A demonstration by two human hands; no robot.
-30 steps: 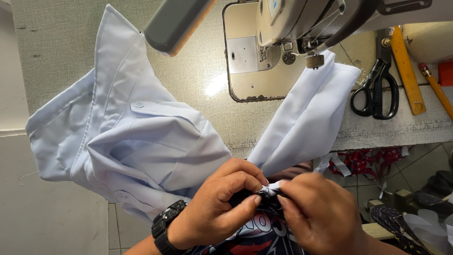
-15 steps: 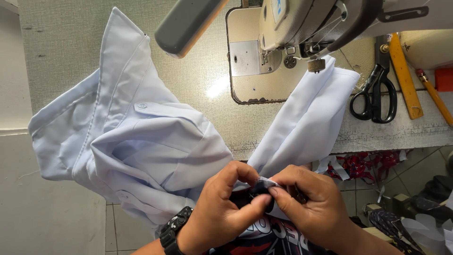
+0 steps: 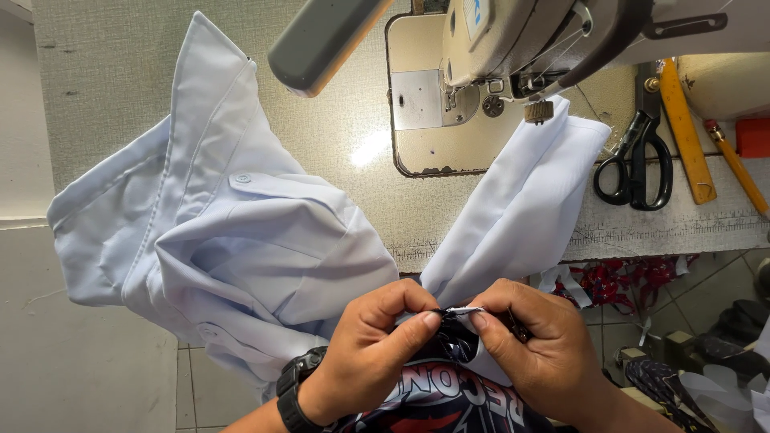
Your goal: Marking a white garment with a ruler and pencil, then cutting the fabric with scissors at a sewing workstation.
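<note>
We pinch a small fold of pale blue shirt fabric [image 3: 464,310] between our two hands, close to our body at the lower middle of the view. Our left hand [image 3: 370,346] is closed on it, thumb pressed against the curled forefinger, with a black wristwatch [image 3: 293,390] on that wrist. Our right hand [image 3: 533,345] is closed on the same fold from the other side, its thumb tip just beside the left thumb tip.

From the pinch, one strip of the pale blue cotton shirt [image 3: 233,240] runs up and right to lie under the needle area of the cream-coloured industrial sewing machine [image 3: 513,48]. The bulk of the garment spreads to the left over the grey-green speckled table top [image 3: 104,88], its stitched edge standing up and a buttoned flap showing near the middle.

Right of the machine, black-handled steel scissors [image 3: 638,160] lie on the table, just beside a long yellow wooden ruler [image 3: 683,132] and a yellow pencil [image 3: 736,164]. Below the table edge hang red patterned cloth scraps [image 3: 618,281].
</note>
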